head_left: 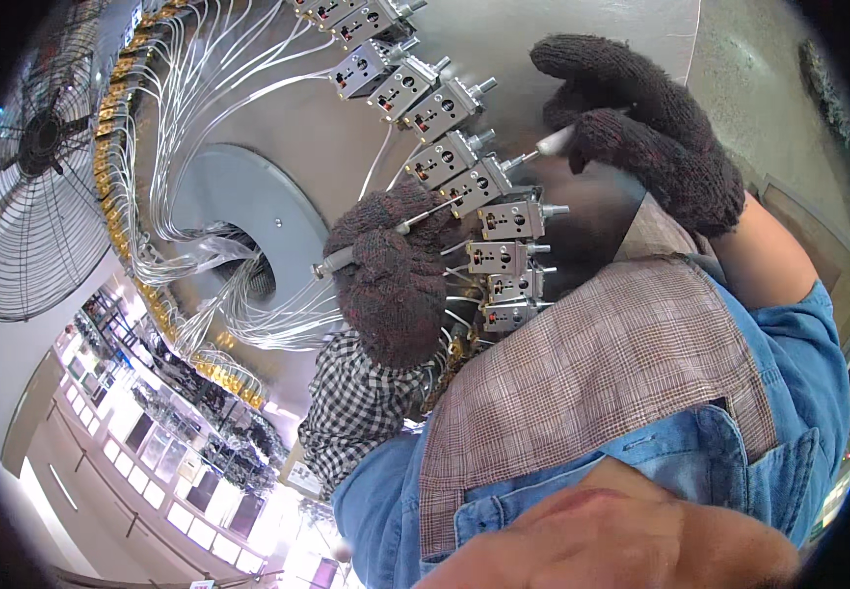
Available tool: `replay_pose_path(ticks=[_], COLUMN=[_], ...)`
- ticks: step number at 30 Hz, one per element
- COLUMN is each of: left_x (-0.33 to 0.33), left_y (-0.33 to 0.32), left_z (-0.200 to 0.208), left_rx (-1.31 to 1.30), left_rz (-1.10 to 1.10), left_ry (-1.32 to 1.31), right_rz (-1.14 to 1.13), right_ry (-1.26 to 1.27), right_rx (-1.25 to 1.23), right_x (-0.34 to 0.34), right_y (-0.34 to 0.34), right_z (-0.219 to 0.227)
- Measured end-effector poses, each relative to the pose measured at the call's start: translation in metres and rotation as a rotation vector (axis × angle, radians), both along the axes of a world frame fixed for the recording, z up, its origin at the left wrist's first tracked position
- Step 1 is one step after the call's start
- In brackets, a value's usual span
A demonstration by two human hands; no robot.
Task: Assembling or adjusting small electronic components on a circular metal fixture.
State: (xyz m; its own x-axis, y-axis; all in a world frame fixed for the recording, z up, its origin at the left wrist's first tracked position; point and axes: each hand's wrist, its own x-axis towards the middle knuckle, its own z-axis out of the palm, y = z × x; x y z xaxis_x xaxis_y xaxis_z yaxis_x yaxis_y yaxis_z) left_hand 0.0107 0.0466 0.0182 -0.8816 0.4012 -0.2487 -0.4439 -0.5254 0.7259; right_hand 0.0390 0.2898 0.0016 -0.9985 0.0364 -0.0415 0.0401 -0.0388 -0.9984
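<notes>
My left hand [391, 275], in a dark knitted glove, is closed around a screwdriver with a pale handle [335, 262]. Its thin shaft [430, 213] points up and right, the tip at the side of a small silver metal box [476, 186]. My right hand [651, 137], gloved alike, pinches a second slim screwdriver with a white handle [556, 141]. The tip of that one meets the stem on the right side of the same box. Several similar boxes [509, 221] with threaded stems stand in a curved row above and below it. The gloves hide my fingertips.
White wires [219, 79] run from the boxes to a curved strip of brass-coloured fittings [111, 147]. They also gather at the hole of a grey disc [278, 196] on the metal table [602, 20]. A caged fan [27, 187] stands at the far left.
</notes>
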Motion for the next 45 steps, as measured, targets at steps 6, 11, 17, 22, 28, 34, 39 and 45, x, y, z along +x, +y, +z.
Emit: replay_pose_path(ticks=[6,11,17,22,28,34,39,45], left_x=[0.001,-0.002,-0.001,-0.002,0.001,0.000,0.000,0.004], left_y=[-0.001,-0.001,0.000,-0.002,0.006,0.002,0.006,0.005], left_z=[0.001,0.002,0.002,-0.001,-0.001,-0.002,0.004,0.000], left_rx=[-0.040,-0.018,-0.073,-0.158,-0.138,-0.125,-0.120,-0.227], left_rz=[0.021,-0.009,0.043,0.011,0.084,0.092,0.050,0.121], left_ry=[0.017,-0.004,0.043,0.080,0.118,0.057,-0.007,0.035], right_rz=[0.196,0.072,0.034,0.103,0.077,-0.006,0.020,0.070], right_ry=[0.308,0.149,-0.049,-0.203,-0.268,-0.513,-0.423,-0.202], right_rx=[0.563,0.206,-0.014,0.027,-0.038,-0.172,-0.202,-0.185], right_x=[0.001,-0.002,-0.003,-0.004,-0.005,-0.008,-0.006,-0.002], right_y=[0.014,0.007,0.000,0.000,-0.002,-0.005,-0.004,-0.001], right_z=[-0.009,-0.009,-0.004,0.005,0.002,0.016,0.018,0.000])
